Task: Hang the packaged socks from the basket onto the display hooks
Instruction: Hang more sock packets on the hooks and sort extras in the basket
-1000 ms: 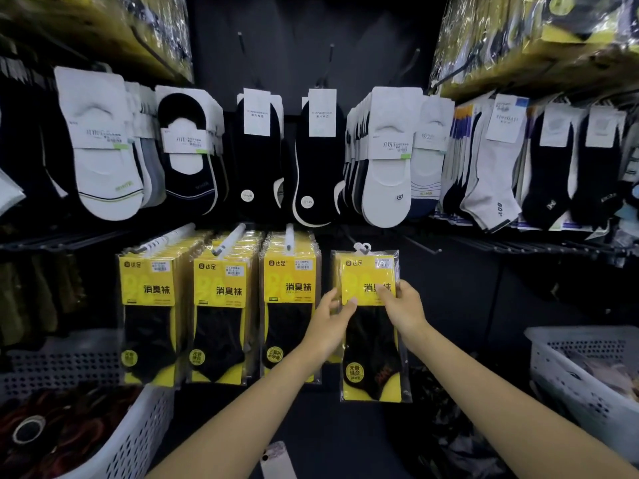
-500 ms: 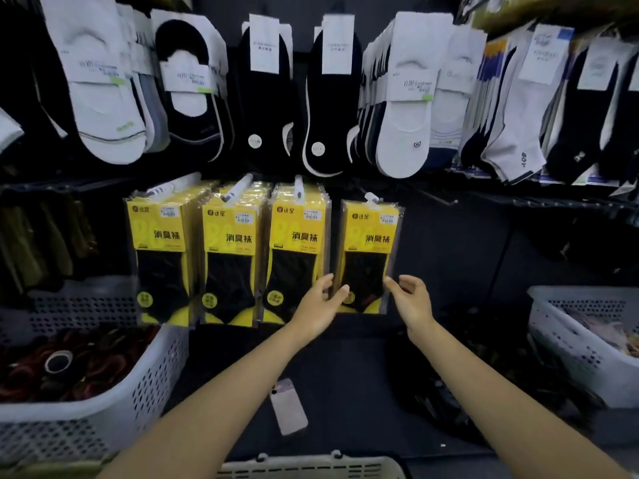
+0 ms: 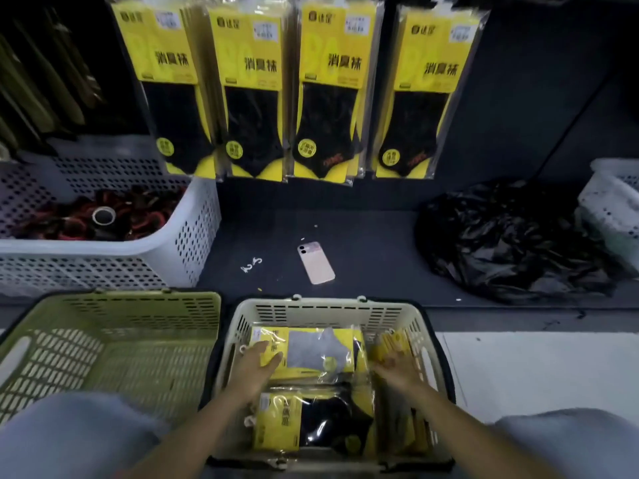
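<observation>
The packaged socks (image 3: 311,350) lie stacked in the cream basket (image 3: 328,309) at the near edge, with a grey pair on top and a black pair (image 3: 321,430) nearer. The left hand (image 3: 257,366) rests flat and open on the top pack. The right hand (image 3: 394,369) is blurred but looks spread and open over the upright packs at the basket's right side, gripping nothing. Four rows of hanging packs (image 3: 415,91) fill the far wall. The film looks slick, so a loose pinch could lift two packs or drop one. The grey pair could also end up among the black rows.

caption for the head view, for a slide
Left hand and right hand reach into cream basket of packaged socks.
</observation>
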A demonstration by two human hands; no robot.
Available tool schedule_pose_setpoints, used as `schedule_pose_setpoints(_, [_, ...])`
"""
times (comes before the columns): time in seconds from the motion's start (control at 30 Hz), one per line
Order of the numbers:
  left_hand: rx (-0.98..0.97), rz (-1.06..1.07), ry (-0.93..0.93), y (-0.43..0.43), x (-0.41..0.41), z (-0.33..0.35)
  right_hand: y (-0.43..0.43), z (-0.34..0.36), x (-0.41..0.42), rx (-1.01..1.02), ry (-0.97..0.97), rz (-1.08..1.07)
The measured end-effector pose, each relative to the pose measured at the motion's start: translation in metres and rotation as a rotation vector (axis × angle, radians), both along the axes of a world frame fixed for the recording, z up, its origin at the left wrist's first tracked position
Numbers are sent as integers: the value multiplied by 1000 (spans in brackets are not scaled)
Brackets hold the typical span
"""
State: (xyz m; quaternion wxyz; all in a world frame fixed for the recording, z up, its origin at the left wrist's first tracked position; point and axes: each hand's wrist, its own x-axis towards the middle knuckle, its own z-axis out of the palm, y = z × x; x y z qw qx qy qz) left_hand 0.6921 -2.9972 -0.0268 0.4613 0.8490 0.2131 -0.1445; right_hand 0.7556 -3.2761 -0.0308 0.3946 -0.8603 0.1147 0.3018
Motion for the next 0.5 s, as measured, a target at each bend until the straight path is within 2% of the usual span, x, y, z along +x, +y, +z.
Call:
schedule_pose_setpoints(0.1, [-19,21,130,8,-29,-32,1,-25,-23,57,228,-36])
schedule_pose_setpoints(0.23, [20,-87,307,7,-51,-59,8,-44,-51,26,380,3])
schedule_pose_setpoints(0.37, [-5,-110,397,-2,-54,-64,13,-57,-63,-11,309,-68])
schedule_pose_setpoints(0.5, [-14,-83,386,-1,-51,-60,8,-54,-56,21,286,-61])
